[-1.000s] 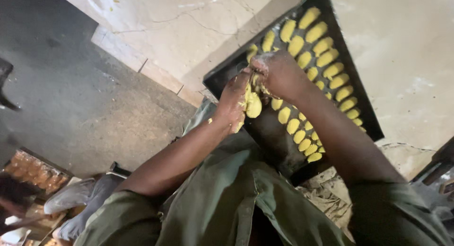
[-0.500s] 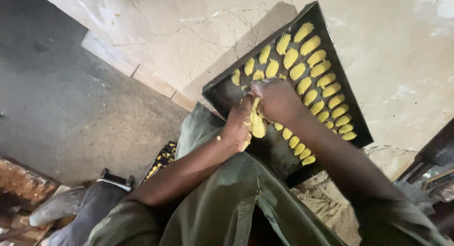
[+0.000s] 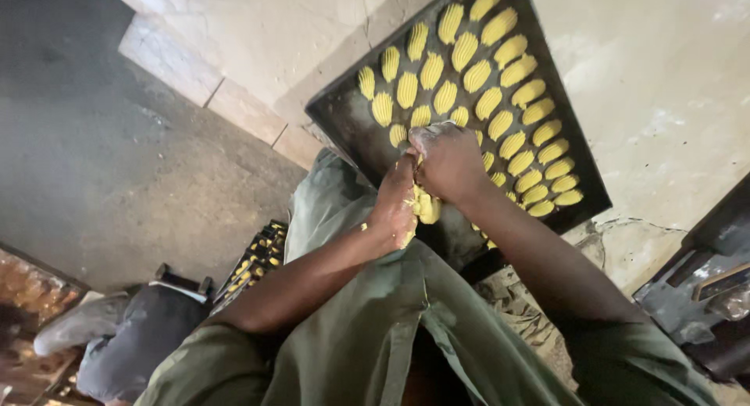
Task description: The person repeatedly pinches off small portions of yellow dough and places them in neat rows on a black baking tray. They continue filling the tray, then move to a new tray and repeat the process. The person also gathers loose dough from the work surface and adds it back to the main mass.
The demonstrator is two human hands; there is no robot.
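Dough (image 3: 427,207), a yellow lump, sits between both hands just above the near end of the dark tray (image 3: 344,121); left hand (image 3: 396,207) cups it with curled fingers, right hand (image 3: 447,160) is closed around its top, beside rows of ridged yellow biscuits (image 3: 500,94)

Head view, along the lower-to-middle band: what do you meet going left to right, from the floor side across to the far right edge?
Pale shoe → second tray of yellow pieces low by the floor → left hand → right hand → dark baking tray of ridged yellow dough pieces → dark metal object.
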